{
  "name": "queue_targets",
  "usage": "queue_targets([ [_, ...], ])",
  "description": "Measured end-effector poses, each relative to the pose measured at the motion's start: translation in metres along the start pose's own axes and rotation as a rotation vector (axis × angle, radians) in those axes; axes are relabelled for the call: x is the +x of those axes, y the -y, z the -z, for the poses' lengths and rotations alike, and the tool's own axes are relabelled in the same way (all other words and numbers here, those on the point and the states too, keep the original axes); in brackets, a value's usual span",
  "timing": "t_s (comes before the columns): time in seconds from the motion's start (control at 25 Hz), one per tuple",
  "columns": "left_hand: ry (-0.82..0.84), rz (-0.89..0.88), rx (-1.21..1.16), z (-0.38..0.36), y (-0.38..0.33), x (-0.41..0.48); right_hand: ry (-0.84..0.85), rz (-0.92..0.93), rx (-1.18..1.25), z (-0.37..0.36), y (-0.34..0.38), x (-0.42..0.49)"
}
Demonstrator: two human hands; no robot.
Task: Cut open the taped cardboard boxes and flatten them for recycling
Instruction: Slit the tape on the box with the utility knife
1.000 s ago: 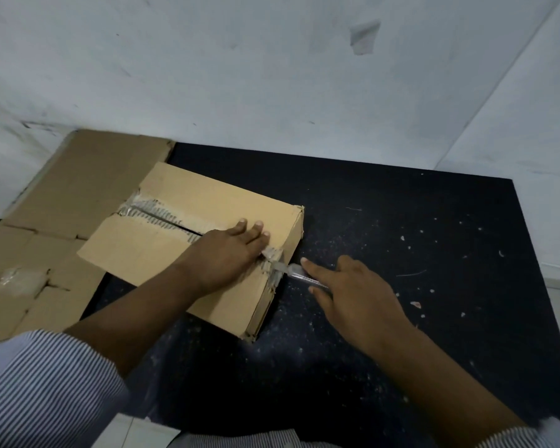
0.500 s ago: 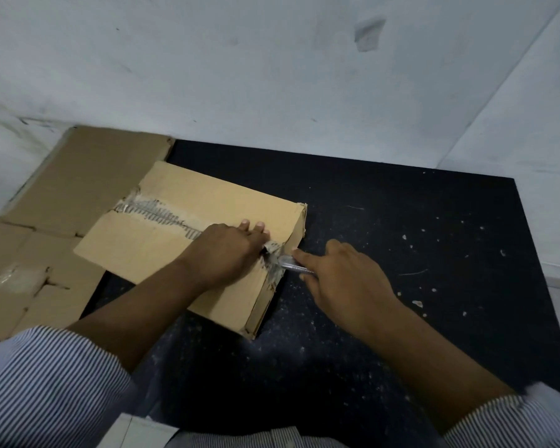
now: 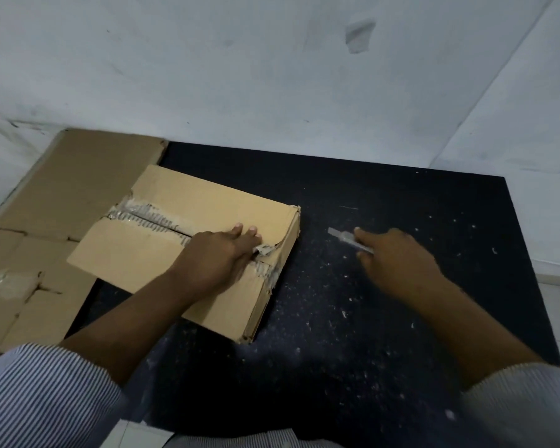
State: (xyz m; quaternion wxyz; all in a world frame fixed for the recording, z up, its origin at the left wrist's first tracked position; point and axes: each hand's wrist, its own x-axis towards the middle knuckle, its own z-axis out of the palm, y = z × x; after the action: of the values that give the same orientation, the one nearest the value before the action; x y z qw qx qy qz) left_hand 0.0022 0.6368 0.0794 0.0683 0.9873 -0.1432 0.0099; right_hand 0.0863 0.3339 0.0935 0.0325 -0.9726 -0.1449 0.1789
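A shallow brown cardboard box (image 3: pixel 207 208) lies on a black mat (image 3: pixel 401 302). Torn clear tape (image 3: pixel 143 216) runs along its centre seam, which is split, and frayed tape hangs at the box's right end. My left hand (image 3: pixel 217 257) presses flat on the box top over the seam near the right edge, fingers straight. My right hand (image 3: pixel 398 266) is to the right of the box, above the mat, gripping a small grey cutter (image 3: pixel 346 239) whose blade points left, clear of the box.
Flattened cardboard (image 3: pixel 46 221) lies at the left, partly under the box, with a taped patch near the front left. White walls stand behind and to the right. Small paper scraps speckle the mat. Pale floor tiles show past the mat's right edge.
My right hand has pulled the cutter out of the seam at the box's right end and moved it rightwards. The end tape now hangs torn. My left hand stays on the box.
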Motion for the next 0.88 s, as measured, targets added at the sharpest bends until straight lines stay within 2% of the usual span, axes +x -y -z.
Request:
queue_targets([
  [0.12,-0.058,0.077,-0.066,-0.01,-0.009,-0.003,0.203,-0.08,0.065,-0.045,0.003,-0.01],
  [0.2,-0.057,0.139,-0.168,-0.013,-0.014,-0.007,0.14,-0.12,0.144,-0.051,0.012,-0.011],
  [0.28,0.055,0.171,-0.275,-0.013,-0.018,-0.014,-0.078,0.049,0.269,-0.035,0.034,-0.002],
  [0.36,0.176,0.147,-0.205,-0.013,-0.025,-0.02,-0.183,0.352,0.285,-0.013,0.071,0.009],
  [0.4,0.201,0.141,-0.145,-0.015,-0.029,-0.024,-0.141,0.463,0.233,-0.005,0.089,0.018],
  [0.48,0.2,0.197,-0.076,-0.019,-0.037,-0.032,0.032,0.544,0.097,0.001,0.115,0.035],
  [0.56,0.176,0.344,-0.031,-0.02,-0.038,-0.039,0.092,0.491,0.037,-0.005,0.125,0.045],
  [0.68,0.127,0.452,0.018,-0.013,-0.019,-0.051,-0.022,0.354,0.069,-0.013,0.131,0.034],
  [0.8,0.208,0.478,0.074,0.0,0.006,-0.059,-0.044,0.169,-0.062,-0.013,0.148,0.008],
  [0.88,0.297,0.572,-0.059,0.01,0.022,-0.06,0.021,0.023,-0.075,-0.008,0.161,-0.011],
])
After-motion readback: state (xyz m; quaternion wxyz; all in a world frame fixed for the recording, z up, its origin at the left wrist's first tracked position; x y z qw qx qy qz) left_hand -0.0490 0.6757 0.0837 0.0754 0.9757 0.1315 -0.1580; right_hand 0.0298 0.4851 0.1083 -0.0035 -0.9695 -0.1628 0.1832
